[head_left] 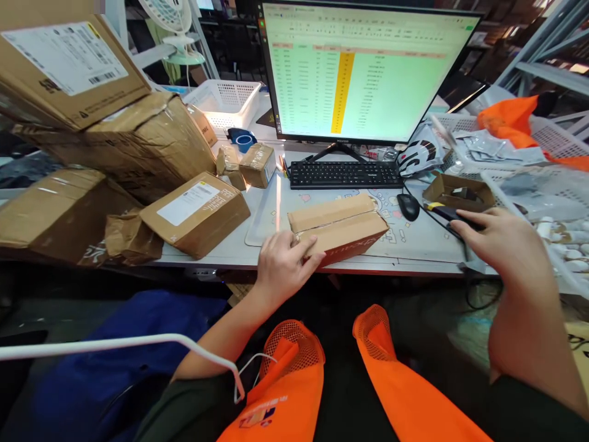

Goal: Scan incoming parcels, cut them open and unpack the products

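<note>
A small brown cardboard box (343, 227) lies at the front of the desk, a seam running along its top and red printing on its near side. My left hand (286, 261) grips its left end, fingers curled over the corner and thumb on the near edge. Off to the right, my right hand (501, 236) is closed around a black and yellow box cutter (453, 215), held low over the desk. Beside that hand are a black mouse (408, 207) and a small open carton (460, 191) with a dark item inside.
Cardboard boxes (196, 212) are stacked on the left. Behind stand a monitor (363, 73) and a black keyboard (345, 174). A blue tape roll (243, 141) sits near a white basket (230, 98). White bins (510, 190) hold goods at right. A cable (469, 294) hangs over the front edge.
</note>
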A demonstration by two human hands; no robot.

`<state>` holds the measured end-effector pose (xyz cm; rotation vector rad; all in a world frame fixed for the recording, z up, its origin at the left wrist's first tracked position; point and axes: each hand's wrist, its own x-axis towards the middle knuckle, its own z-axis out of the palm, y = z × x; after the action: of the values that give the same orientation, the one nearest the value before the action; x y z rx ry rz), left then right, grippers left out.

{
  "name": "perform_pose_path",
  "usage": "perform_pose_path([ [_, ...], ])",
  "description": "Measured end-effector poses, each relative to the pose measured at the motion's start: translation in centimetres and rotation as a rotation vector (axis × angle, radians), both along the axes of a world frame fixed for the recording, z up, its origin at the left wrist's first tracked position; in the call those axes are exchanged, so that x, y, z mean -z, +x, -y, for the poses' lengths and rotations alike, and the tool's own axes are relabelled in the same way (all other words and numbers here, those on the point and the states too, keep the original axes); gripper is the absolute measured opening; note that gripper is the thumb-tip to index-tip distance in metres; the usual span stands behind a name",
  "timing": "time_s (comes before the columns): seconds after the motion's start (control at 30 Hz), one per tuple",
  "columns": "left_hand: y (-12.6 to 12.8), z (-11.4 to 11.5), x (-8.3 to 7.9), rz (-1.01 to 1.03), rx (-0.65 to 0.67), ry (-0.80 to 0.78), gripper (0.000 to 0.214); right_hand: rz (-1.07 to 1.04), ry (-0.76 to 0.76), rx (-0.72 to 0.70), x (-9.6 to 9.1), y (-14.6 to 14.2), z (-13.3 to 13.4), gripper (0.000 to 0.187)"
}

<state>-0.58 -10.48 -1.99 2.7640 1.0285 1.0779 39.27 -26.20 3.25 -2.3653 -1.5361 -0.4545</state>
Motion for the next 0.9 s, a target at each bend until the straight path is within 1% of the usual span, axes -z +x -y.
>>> perform_pose_path([
  [0.03,0.4,-0.8,-1.3,-0.032,0.023,-0.032,0.042,-0.072,0.007,0.024,0.9,1.0,0.4,0.045],
  [0.07,0.9,-1.8,-2.6,-0.07,0.053,-0.076,0.039,-0.155,0.019,0.007,1.7,1.3,0.5,0.042],
  [0.1,1.6,-2.9,-3.8,-0.119,0.092,-0.139,0.038,-0.227,0.05,-0.034,2.4,1.0,0.5,0.04],
  [0.13,2.2,-4.2,-4.8,-0.185,0.142,-0.227,0.044,-0.27,0.102,-0.082,2.9,0.0,0.4,0.039],
  [0.17,2.8,-5.4,-5.5,-0.268,0.198,-0.332,0.057,-0.285,0.167,-0.131,3.0,-1.5,0.2,0.038],
  [0.2,3.3,-6.4,-5.8,-0.338,0.244,-0.428,0.069,-0.283,0.222,-0.187,2.8,-3.4,0.1,0.038],
  [0.27,3.7,-7.5,-5.6,-0.389,0.291,-0.544,0.085,-0.271,0.249,-0.316,1.7,-7.2,-0.1,0.037],
  [0.33,3.5,-7.4,-4.5,-0.276,0.288,-0.539,0.093,-0.26,0.164,-0.463,0.2,-10.3,-0.2,0.036],
  [0.4,3.0,-6.5,-3.3,-0.112,0.282,-0.493,0.098,-0.221,0.073,-0.568,-1.0,-12.2,-0.7,0.034],
  [0.43,2.7,-6.1,-2.9,-0.05,0.285,-0.479,0.1,-0.188,0.045,-0.595,-1.3,-12.8,-1.1,0.034],
  [0.5,2.5,-5.4,-2.4,0.01,0.286,-0.477,0.103,-0.113,0.002,-0.612,-1.6,-13.8,-2.3,0.033],
  [0.63,2.5,-5.3,-2.6,-0.012,0.288,-0.528,0.102,0.02,-0.059,-0.617,-1.6,-15.1,-4.3,0.035],
  [0.7,2.4,-5.6,-2.7,-0.041,0.286,-0.543,0.102,0.052,-0.044,-0.601,-1.5,-14.4,-4.2,0.036],
  [0.77,2.3,-5.9,-2.8,-0.085,0.272,-0.553,0.102,0.061,0.003,-0.501,-1.2,-12.0,-3.3,0.038],
  [0.83,2.3,-6.2,-3.0,-0.14,0.252,-0.545,0.096,0.06,0.06,-0.3,-0.4,-7.9,-1.9,0.042],
  [0.9,2.7,-6.6,-3.7,-0.207,0.229,-0.503,0.084,0.035,0.104,-0.094,1.3,-3.4,-0.8,0.046],
])
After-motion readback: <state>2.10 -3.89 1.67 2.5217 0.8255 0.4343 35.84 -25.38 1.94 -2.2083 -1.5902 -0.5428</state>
